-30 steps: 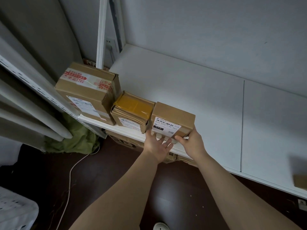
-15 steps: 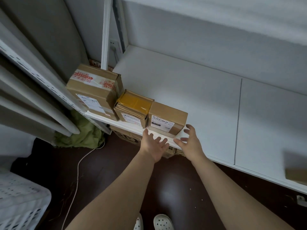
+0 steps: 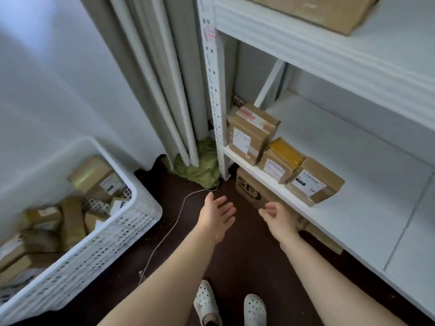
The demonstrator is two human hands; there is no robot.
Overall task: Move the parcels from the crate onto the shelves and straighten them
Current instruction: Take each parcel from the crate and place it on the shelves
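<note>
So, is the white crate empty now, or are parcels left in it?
Not empty. The white crate holds a jumble of brown parcels, some with white labels.

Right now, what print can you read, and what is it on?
"SF": on the cardboard box under the lower shelf.
Labels on the left parcel, middle parcel, right parcel: too blurred to read.
Labels on parcels in the crate: too blurred.

Crate (image 3: 98, 245) partly beyond the left edge; parcel labels (image 3: 308, 182) blurred, perhaps barcodes.
</note>
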